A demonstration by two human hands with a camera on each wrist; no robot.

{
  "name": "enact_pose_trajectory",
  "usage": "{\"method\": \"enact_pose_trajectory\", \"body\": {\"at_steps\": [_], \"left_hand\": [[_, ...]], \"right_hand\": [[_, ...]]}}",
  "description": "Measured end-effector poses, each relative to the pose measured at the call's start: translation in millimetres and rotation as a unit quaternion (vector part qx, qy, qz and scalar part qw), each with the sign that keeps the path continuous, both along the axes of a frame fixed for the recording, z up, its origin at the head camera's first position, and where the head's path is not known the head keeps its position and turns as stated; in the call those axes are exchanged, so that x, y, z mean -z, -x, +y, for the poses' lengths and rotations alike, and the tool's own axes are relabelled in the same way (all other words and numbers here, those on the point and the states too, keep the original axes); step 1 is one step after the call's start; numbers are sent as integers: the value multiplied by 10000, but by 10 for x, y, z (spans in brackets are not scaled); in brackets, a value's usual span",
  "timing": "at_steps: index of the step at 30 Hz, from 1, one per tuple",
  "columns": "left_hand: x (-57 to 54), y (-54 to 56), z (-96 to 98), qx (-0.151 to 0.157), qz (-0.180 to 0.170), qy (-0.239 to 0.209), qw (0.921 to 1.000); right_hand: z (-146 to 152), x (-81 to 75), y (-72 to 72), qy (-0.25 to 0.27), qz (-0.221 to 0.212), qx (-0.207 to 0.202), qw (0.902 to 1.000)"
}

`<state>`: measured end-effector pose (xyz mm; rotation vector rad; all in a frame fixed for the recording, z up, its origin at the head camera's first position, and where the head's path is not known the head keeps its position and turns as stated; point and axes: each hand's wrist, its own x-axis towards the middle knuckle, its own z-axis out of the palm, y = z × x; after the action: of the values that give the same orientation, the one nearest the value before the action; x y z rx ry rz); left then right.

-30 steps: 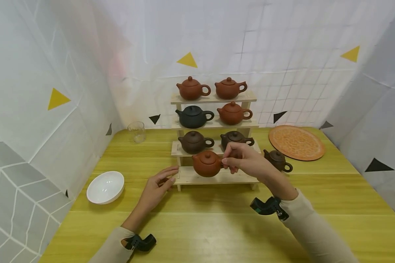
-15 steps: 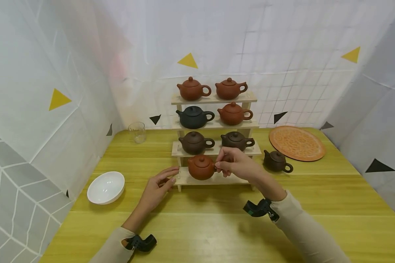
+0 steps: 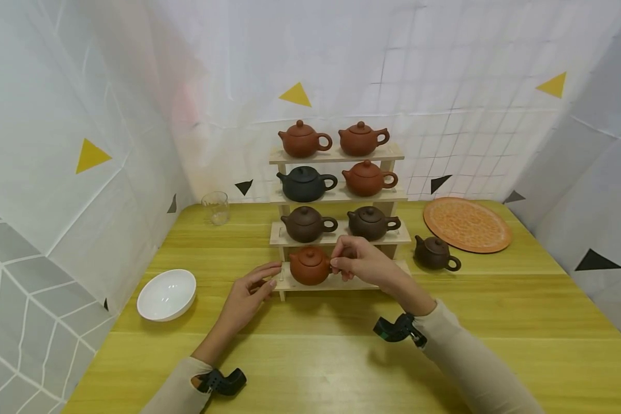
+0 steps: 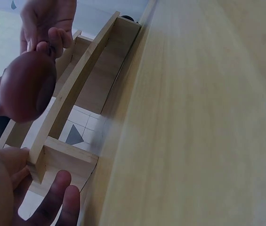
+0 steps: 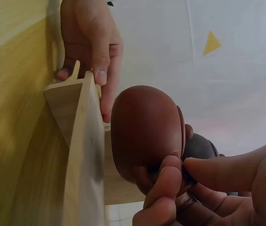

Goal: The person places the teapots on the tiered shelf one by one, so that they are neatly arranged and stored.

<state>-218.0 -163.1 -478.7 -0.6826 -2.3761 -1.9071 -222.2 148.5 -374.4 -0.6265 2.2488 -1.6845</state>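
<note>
A reddish-brown clay teapot (image 3: 310, 266) is at the lowest step of a wooden tiered stand (image 3: 362, 283), left of its middle. My right hand (image 3: 364, 264) pinches its handle between thumb and fingers, as the right wrist view also shows. Its spout points left. The base is very close to the board; whether it touches I cannot tell. At the left end of that same board my left hand (image 3: 245, 296) holds the stand, thumb at the front and a finger over the top; in the left wrist view two of its fingers (image 4: 57, 193) hang below the board.
On the upper steps stand several teapots, among them a black one (image 3: 305, 184) and a dark brown one (image 3: 371, 223). A small brown teapot (image 3: 434, 253) and a round orange mat (image 3: 467, 224) lie to the right. Left are a white bowl (image 3: 167, 295) and a clear glass (image 3: 215, 208).
My right hand has carried the red-brown teapot left and down, toward the left half of the lowest step. My left hand has stayed at the stand's end.
</note>
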Motion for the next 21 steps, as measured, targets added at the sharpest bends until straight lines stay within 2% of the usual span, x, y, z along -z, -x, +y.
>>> {"method": "enact_pose_trajectory", "body": {"at_steps": [21], "left_hand": [[8, 2, 4, 55, 103, -58, 9999]], "right_hand": [[-71, 142, 40, -63, -96, 89, 9999]]}}
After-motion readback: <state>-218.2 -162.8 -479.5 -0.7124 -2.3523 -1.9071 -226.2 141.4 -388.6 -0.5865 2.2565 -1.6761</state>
